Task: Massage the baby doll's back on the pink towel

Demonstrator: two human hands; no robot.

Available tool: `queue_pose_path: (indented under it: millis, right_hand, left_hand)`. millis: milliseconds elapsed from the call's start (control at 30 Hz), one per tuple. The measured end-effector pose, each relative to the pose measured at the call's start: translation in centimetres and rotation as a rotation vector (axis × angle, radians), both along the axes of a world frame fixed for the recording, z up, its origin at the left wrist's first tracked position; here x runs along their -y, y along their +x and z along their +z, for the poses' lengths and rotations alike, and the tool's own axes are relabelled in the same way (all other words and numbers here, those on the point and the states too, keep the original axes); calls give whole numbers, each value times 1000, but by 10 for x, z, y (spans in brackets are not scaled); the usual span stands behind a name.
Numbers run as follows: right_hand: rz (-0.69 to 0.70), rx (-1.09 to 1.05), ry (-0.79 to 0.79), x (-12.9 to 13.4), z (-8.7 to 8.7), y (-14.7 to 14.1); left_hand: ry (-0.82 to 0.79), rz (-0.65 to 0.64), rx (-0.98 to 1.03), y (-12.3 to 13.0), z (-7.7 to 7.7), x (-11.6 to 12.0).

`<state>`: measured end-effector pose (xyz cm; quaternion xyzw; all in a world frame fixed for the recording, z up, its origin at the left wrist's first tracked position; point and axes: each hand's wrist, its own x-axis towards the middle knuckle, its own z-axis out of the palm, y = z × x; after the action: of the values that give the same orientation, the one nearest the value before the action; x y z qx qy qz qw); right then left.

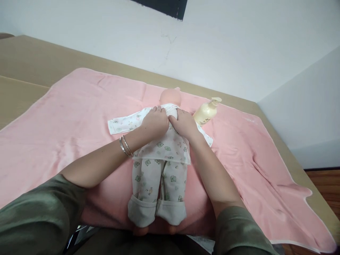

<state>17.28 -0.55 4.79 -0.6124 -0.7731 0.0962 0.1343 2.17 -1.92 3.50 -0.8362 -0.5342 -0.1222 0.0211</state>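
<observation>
A baby doll [170, 96] lies with its round, bald head away from me and its feet towards me. It wears a white pajama top [166, 150] with small printed animals and matching pants [148, 180], their cuffs turned up wide. My left hand [156, 122] is closed on the pajama top at the chest, its fingers bent over the cloth near the shoulder. Across from it, my right hand [184, 124] grips the other side of the top, thumb on the chest. The doll's face is not visible. One sleeve [124, 124] stretches flat to the left.
Under the doll a pink blanket [87, 102] covers much of a wooden table [29, 56]. A cream pump bottle [206, 112] lies tilted on the blanket just right of the doll. A white wall [212, 46] rises behind the table.
</observation>
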Motion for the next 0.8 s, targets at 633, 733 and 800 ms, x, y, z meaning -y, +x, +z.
queue_pose_path:
  millis: [633, 733, 800]
  right_hand:
    - [33, -13, 17, -9, -4, -5]
    - [11, 44, 19, -6, -2, -7]
    - [25, 114, 26, 5, 2, -13]
  left_hand:
    - [90, 16, -59, 4, -3, 10]
    - [86, 9, -42, 4, -3, 10]
    - [56, 5, 4, 0, -2, 2]
